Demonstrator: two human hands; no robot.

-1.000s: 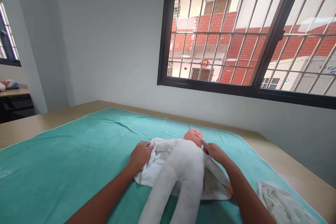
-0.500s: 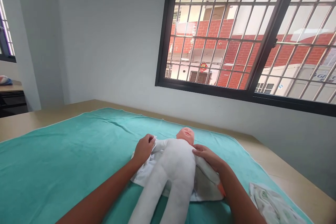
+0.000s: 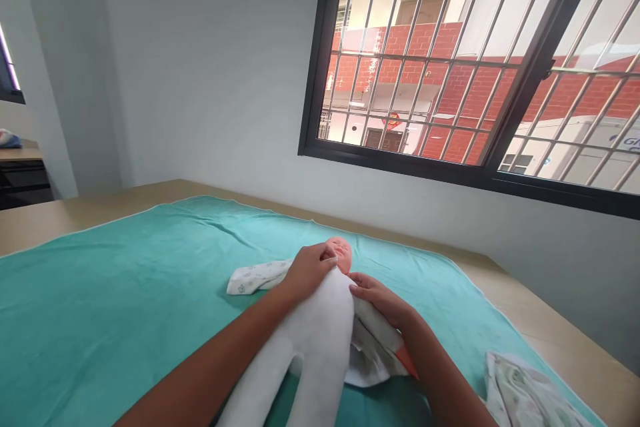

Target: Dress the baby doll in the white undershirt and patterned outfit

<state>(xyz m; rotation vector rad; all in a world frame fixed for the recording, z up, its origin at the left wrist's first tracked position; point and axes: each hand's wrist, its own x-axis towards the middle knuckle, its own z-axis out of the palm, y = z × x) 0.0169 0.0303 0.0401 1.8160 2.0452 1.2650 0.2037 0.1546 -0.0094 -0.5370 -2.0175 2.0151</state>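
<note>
A baby doll with a white cloth body and a pink head lies on its back, head away from me. My left hand is at the doll's shoulder beside the neck, fingers curled over the edge of a white baby shirt; the fingertips are partly hidden. From under that hand a printed sleeve of the shirt stretches left, around the doll's arm. My right hand grips the doll's other shoulder, thumb on the chest. That arm is bare, and the shirt's loose part spreads beneath it.
A teal blanket covers most of the wooden table. At the near right lies a folded printed cloth. Behind the table stand a grey wall and a barred window.
My left hand has moved right, from the doll's arm to its shoulder, and the sleeve now extends along that arm. The doll has shifted slightly left; my right hand stays at its shoulder.
</note>
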